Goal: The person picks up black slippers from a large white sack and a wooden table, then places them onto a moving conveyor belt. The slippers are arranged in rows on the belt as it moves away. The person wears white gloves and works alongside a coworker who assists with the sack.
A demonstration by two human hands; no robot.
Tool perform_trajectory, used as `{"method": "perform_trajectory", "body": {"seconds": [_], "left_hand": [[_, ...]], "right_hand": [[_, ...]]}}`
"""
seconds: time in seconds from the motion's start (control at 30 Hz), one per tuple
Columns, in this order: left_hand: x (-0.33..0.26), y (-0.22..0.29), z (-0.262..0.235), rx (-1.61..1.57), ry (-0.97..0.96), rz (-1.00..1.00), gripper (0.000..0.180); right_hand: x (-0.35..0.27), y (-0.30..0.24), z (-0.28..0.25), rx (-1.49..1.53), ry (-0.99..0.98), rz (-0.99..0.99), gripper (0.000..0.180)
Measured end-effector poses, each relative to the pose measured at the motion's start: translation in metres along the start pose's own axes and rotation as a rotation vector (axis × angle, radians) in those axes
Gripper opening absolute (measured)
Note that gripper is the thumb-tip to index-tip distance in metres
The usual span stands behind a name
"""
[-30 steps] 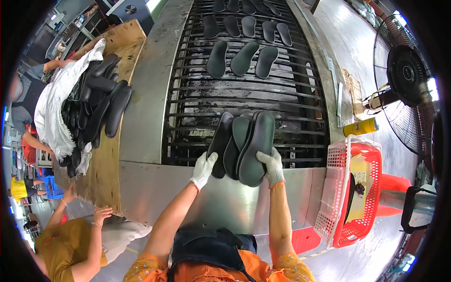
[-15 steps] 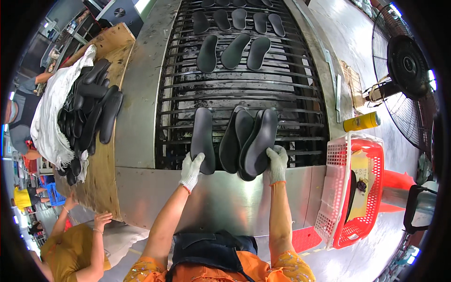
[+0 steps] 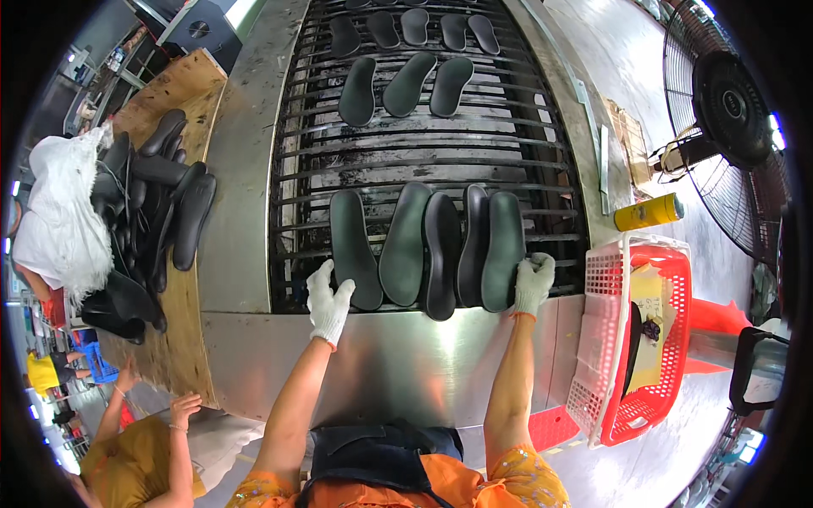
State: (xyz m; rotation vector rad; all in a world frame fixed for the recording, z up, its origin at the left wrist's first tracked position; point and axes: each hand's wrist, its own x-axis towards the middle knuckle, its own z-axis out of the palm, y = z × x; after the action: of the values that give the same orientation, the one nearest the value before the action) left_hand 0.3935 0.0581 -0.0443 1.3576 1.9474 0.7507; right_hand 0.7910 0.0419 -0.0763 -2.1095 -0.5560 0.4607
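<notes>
Several dark shoe insoles [image 3: 402, 245] stand side by side in a row at the near end of a black slatted conveyor [image 3: 406, 157]. They lie close together, some edges touching or overlapping. My left hand [image 3: 329, 300], in a white glove, is open just left of the leftmost insole [image 3: 354, 250], thumb and fingers apart and nothing in them. Beside the lower right edge of the rightmost insole [image 3: 505, 250], my gloved right hand [image 3: 534, 284] has its fingers bent but apart, touching or nearly touching that edge.
More insoles [image 3: 415, 85] lie in rows farther up the conveyor. A wooden table [image 3: 174, 339] at left bears a dark insole pile [image 3: 157, 199] and white cloth [image 3: 63, 220]; another person's hands [image 3: 185, 408] touch it. At right are a red-and-white basket [image 3: 593, 339], yellow bottle [image 3: 648, 212] and fan [image 3: 730, 106].
The stacked insoles at the near end are now spread into a row. My left hand has let go of the leftmost insole and moved left; my right hand has moved right. The white cloth at left has shifted.
</notes>
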Motion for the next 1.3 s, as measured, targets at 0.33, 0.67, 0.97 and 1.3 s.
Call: {"method": "perform_trajectory", "body": {"seconds": [0.33, 0.67, 0.97, 1.3], "left_hand": [[0.022, 0.02, 0.024, 0.182, -0.077, 0.331, 0.038], [0.059, 0.043, 0.064, 0.235, -0.222, 0.229, 0.042], [0.07, 0.041, 0.064, 0.292, -0.224, 0.223, 0.032], [0.081, 0.061, 0.056, 0.383, -0.357, 0.15, 0.027]], "right_hand": [[-0.065, -0.09, 0.03, -0.359, -0.136, -0.653, 0.039], [-0.069, -0.069, 0.093, -0.792, -0.201, -0.535, 0.052], [-0.1, -0.104, 0.091, -0.438, -0.344, -0.51, 0.074], [-0.113, -0.105, 0.11, -0.528, -0.36, -0.34, 0.068]]}}
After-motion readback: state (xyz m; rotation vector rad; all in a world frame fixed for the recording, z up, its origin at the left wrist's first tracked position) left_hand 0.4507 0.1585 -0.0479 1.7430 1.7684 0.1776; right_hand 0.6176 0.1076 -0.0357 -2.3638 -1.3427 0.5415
